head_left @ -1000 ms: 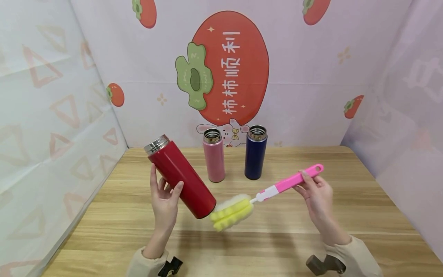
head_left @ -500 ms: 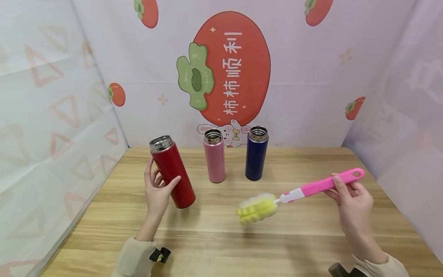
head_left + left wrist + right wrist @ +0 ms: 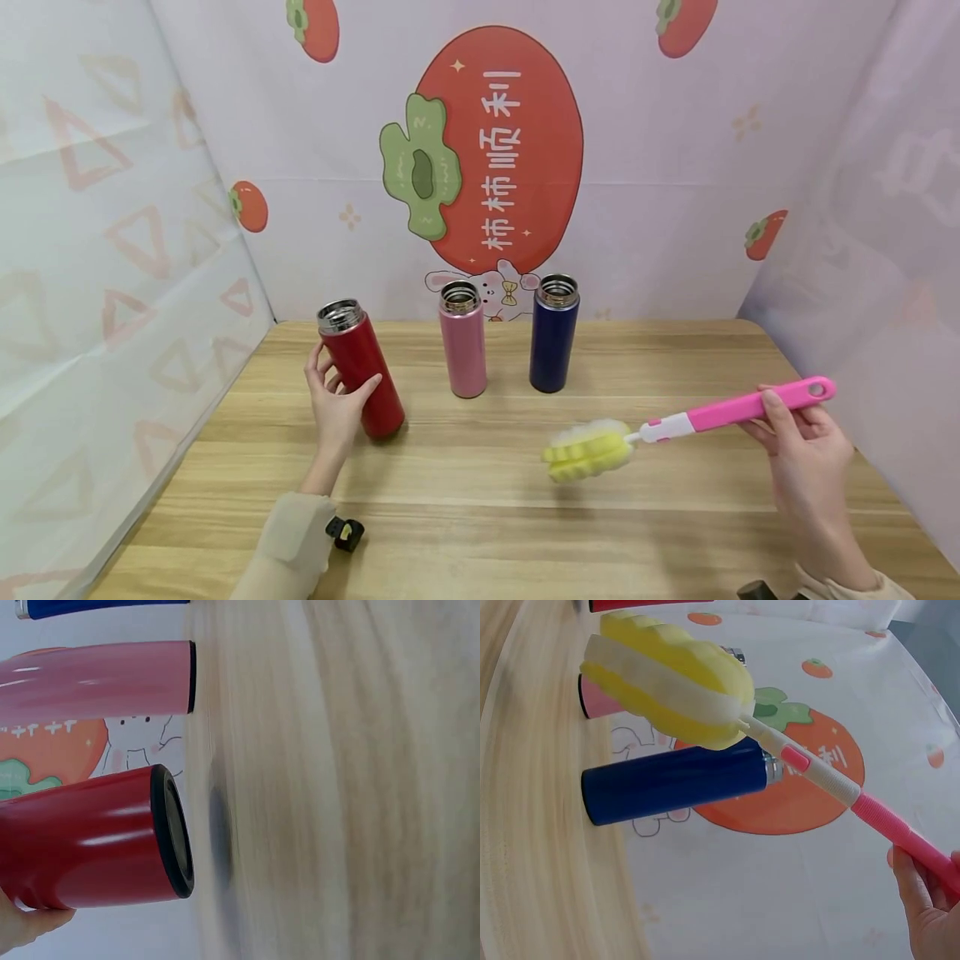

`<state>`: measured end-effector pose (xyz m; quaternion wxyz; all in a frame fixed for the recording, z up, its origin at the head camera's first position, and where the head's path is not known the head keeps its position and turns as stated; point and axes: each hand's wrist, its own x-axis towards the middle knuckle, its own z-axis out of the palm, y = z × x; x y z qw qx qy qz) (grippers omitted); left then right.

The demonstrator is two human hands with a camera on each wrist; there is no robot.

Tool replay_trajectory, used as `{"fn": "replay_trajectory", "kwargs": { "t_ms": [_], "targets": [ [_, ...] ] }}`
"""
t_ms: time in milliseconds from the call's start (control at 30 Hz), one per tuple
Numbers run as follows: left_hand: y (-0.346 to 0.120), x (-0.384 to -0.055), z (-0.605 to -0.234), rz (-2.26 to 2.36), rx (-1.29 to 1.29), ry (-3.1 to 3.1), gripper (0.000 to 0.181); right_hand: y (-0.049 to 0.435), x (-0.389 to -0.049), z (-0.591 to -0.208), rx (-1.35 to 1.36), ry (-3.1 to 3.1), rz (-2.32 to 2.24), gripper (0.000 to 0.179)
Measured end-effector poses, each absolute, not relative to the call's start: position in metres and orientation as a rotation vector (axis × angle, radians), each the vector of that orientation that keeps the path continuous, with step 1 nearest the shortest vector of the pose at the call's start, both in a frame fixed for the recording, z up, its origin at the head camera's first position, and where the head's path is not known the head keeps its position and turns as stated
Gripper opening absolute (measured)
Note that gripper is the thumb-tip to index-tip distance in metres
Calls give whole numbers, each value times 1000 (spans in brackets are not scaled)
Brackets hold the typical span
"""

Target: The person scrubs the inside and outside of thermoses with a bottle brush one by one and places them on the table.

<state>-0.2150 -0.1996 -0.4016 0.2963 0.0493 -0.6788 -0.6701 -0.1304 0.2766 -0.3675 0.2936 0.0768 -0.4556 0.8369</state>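
My left hand point(image 3: 335, 408) grips a red thermos bottle point(image 3: 363, 375) around its lower body, thumb in front and fingers behind. The bottle leans left, its steel mouth uncapped. In the left wrist view, the black-rimmed base of the red bottle point(image 3: 97, 840) is off the table, with a shadow beside it. On the right, my right hand point(image 3: 810, 450) pinches the pink handle of a bottle brush point(image 3: 738, 410). Its yellow and white sponge head point(image 3: 588, 450) points left above the table; the right wrist view also shows this sponge head point(image 3: 675, 682).
A pink bottle point(image 3: 463, 346) and a dark blue bottle point(image 3: 553, 342) stand upright and uncapped at the back of the wooden table point(image 3: 450, 533). A printed cloth backdrop point(image 3: 645, 208) rises behind them, with cloth walls on both sides.
My left hand has carried the red bottle left and down, bringing it more upright. My right hand has moved the brush right, drawing its sponge head away from the red bottle.
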Motion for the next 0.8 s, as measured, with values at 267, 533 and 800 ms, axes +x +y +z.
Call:
{"fn": "replay_trajectory", "kwargs": {
  "t_ms": [267, 533, 800],
  "targets": [
    [-205, -226, -403, -1691, 165, -1904, 90, 282, -132, -372, 206, -1220, 2260, 24],
    [-210, -229, -408, -1650, 102, -1951, 94, 283, -136, -374, 222, -1217, 2251, 24],
    [-212, -222, -409, -1657, 86, -1978, 95, 256, -122, -344, 92, -1194, 2294, 16]
  ]
}}
